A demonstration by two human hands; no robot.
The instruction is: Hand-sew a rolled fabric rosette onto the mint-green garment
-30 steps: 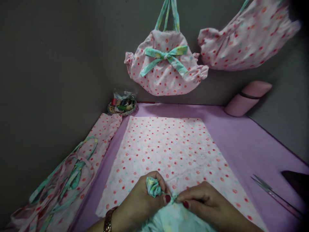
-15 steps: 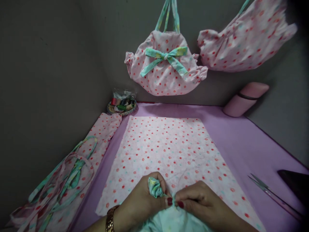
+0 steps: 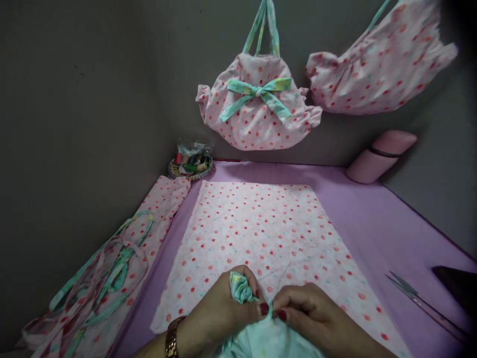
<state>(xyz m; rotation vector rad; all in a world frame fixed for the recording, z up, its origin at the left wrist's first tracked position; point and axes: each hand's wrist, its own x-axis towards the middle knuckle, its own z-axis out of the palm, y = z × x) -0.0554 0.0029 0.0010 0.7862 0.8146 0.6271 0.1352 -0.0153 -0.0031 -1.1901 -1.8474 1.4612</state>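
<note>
At the front of the table, my left hand [image 3: 233,303] is closed on gathered mint-green fabric [image 3: 272,340], with a scrunched end of it poking up between thumb and fingers. My right hand [image 3: 311,311] pinches at the same gathered spot, thumb and forefinger pressed together close to the left thumb. Whether a thread or needle sits in that pinch is too small to make out. The rest of the green fabric hangs below both hands and runs out of the frame. Beneath them lies a flat pink sheet of flower-dotted fabric [image 3: 253,223].
Scissors [image 3: 413,296] and a dark object [image 3: 454,286] lie at right. A pink bottle [image 3: 374,159] leans behind. Back left holds a basket of thread spools [image 3: 192,166]; folded fabric with straps [image 3: 122,268] lies left. A bow-trimmed bag [image 3: 261,124] and another bag [image 3: 380,74] hang above.
The view has shifted slightly, so everything sits a little lower and further right. Both hands keep their grip on the green fabric, nearly unmoved.
</note>
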